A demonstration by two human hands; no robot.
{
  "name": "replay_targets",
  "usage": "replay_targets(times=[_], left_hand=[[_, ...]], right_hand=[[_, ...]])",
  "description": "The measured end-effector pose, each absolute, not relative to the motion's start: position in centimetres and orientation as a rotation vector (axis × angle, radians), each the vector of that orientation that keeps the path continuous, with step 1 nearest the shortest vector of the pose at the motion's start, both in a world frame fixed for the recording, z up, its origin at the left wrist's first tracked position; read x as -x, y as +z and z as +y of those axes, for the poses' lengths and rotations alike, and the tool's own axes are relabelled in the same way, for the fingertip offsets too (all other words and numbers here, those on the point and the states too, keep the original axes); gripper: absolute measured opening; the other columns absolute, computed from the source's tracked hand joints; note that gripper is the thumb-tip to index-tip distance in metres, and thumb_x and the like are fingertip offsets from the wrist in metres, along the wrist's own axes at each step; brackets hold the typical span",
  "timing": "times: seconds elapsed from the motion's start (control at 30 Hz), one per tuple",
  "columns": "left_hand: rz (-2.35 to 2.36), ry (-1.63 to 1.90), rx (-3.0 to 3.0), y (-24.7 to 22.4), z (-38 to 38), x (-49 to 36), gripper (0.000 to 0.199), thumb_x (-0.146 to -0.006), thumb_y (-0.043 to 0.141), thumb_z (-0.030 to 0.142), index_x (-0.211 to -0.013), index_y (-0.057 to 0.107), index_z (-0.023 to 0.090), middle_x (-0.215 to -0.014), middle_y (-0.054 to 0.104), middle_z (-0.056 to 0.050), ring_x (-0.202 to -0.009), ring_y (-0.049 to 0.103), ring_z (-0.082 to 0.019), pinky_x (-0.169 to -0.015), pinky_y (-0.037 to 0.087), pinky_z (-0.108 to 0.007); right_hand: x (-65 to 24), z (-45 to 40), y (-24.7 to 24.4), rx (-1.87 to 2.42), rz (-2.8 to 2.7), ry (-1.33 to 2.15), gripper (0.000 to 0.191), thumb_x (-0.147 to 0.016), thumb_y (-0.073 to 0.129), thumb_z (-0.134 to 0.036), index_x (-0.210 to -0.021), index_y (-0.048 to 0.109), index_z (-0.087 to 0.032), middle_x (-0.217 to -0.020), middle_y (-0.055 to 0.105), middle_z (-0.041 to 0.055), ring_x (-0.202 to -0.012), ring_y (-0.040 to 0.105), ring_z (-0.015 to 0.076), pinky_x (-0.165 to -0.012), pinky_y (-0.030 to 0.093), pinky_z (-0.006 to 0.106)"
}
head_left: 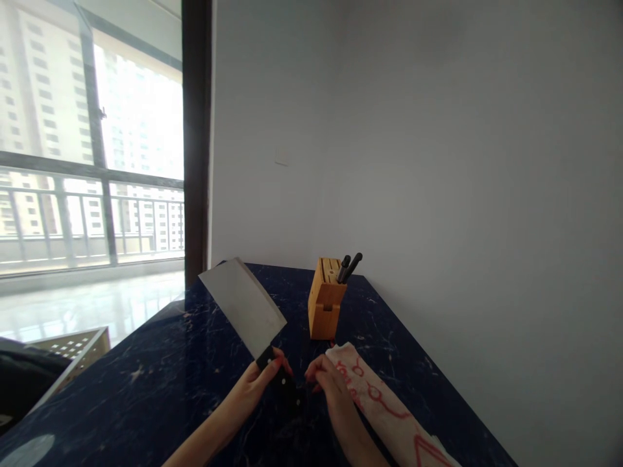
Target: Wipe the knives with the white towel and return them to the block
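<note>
A large cleaver [243, 305] with a broad grey blade and a black riveted handle is held up above the dark table, its blade pointing up and to the left. My left hand [265, 373] is closed around the handle near the blade. To the right of the handle's lower end, my right hand [325, 376] has its fingers curled together; whether anything is between them is too small to tell. Beside that hand and forearm lies a white cloth [372, 395] with red markings. Beyond the hands stands a wooden knife block [325, 311] with black-handled tools [349, 267] in it.
The blue marbled table [160, 370] narrows toward the wall [438, 162] at the back and right. At the lower left, a light perforated basket [90, 350] holds something dark. A window [141, 136] is on the left.
</note>
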State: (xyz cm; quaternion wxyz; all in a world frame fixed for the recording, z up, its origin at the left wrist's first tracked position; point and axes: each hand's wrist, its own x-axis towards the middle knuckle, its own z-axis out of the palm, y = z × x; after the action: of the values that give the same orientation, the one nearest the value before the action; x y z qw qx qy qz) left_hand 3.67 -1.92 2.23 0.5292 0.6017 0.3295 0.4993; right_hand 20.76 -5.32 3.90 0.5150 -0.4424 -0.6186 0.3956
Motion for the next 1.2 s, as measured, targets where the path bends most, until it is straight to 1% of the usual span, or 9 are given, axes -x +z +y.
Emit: replay_targets(times=[0.17,0.3,0.37,0.53,0.6,0.73,0.93,1.1,1.2], left_hand=[[0.868,1.18,-1.547,2.4,-2.2,-3.6,0.032,-0.08,0.046,0.044,-0.099,0.06,0.023,-0.103,0.058,-0.002,-0.102,0.047,-0.021,-0.093,0.032,-0.031],[0.912,1.14,-1.593,2.5,-2.6,-4.0,0.042,-0.079,0.046,0.047,-0.115,0.054,0.027,-0.122,0.049,-0.002,-0.119,0.033,-0.023,-0.104,0.015,-0.036],[0.93,1.164,-1.554,2.3,-2.5,-4.2,0.045,-0.077,0.045,0.05,-0.115,0.054,0.027,-0.122,0.05,-0.002,-0.12,0.033,-0.023,-0.104,0.016,-0.035],[0.931,1.124,-1.335,1.7,-0.9,-3.4,0.066,-0.072,0.031,0.069,-0.104,0.061,0.019,-0.089,0.064,-0.005,-0.084,0.055,-0.02,-0.072,0.041,-0.028],[1.05,1.254,-1.257,1.9,-0.1,-2.3,0.062,-0.075,0.03,0.067,-0.086,0.065,0.017,-0.078,0.063,-0.003,-0.073,0.053,-0.017,-0.062,0.038,-0.024],[0.995,1.362,-1.355,2.7,0.3,-0.7,0.054,-0.079,0.036,0.057,-0.062,0.063,0.015,-0.062,0.061,-0.002,-0.062,0.05,-0.014,-0.063,0.037,-0.023],[0.839,1.257,-1.254,3.4,-1.4,-2.1,0.043,-0.077,0.047,0.052,-0.063,0.062,0.014,-0.052,0.06,-0.002,-0.048,0.052,-0.016,-0.051,0.039,-0.026],[0.926,1.32,-1.362,3.9,-2.1,-2.7,0.041,-0.078,0.047,0.049,-0.058,0.062,0.016,-0.055,0.064,-0.003,-0.054,0.057,-0.018,-0.063,0.042,-0.028],[1.033,1.348,-1.405,3.7,-1.9,-2.3,0.041,-0.078,0.046,0.048,-0.055,0.061,0.018,-0.056,0.065,-0.002,-0.059,0.059,-0.019,-0.072,0.041,-0.028]], right_hand=[[-19.9,-5.8,3.4,1.113,-1.601,1.002,0.032,-0.079,0.05,-0.043,-0.102,0.049,-0.021,-0.084,0.053,-0.0007,-0.075,0.05,0.0125,-0.068,0.038,0.024],[-19.6,-5.9,2.9,1.065,-1.7,1.057,0.035,-0.076,0.052,-0.05,-0.083,0.057,-0.016,-0.068,0.053,-0.0023,-0.06,0.048,0.01,-0.055,0.035,0.021],[-19.7,-5.8,2.8,1.07,-1.671,1.103,0.038,-0.075,0.052,-0.052,-0.08,0.057,-0.015,-0.06,0.05,-0.0035,-0.052,0.044,0.008,-0.048,0.031,0.019],[-20.9,-4.9,3.0,1.11,-1.643,1.142,0.041,-0.075,0.051,-0.054,-0.084,0.057,-0.015,-0.056,0.047,-0.005,-0.041,0.037,0.0048,-0.038,0.023,0.018],[-21.9,-4.3,3.3,1.128,-1.658,1.166,0.04,-0.074,0.051,-0.055,-0.083,0.056,-0.015,-0.055,0.047,-0.0056,-0.038,0.035,0.0043,-0.037,0.022,0.018],[-23.9,-3.6,3.8,1.096,-1.735,1.147,0.037,-0.073,0.054,-0.052,-0.08,0.058,-0.016,-0.055,0.046,-0.0052,-0.041,0.037,0.0051,-0.04,0.022,0.019],[-24.6,-3.9,4.2,1.049,-1.911,1.204,0.04,-0.074,0.052,-0.054,-0.086,0.063,-0.018,-0.06,0.05,-0.003,-0.053,0.044,0.0089,-0.049,0.027,0.021],[-24.9,-3.3,3.8,1.283,-1.949,0.421,0.033,-0.081,0.045,-0.05,-0.08,0.061,-0.021,-0.08,0.056,0.0026,-0.081,0.05,0.0177,-0.074,0.035,0.029],[-25.6,-2.6,2.1,1.487,-1.837,-0.002,0.024,-0.083,0.043,-0.04,-0.08,0.058,-0.021,-0.082,0.055,0.0056,-0.082,0.049,0.0206,-0.075,0.034,0.034]])
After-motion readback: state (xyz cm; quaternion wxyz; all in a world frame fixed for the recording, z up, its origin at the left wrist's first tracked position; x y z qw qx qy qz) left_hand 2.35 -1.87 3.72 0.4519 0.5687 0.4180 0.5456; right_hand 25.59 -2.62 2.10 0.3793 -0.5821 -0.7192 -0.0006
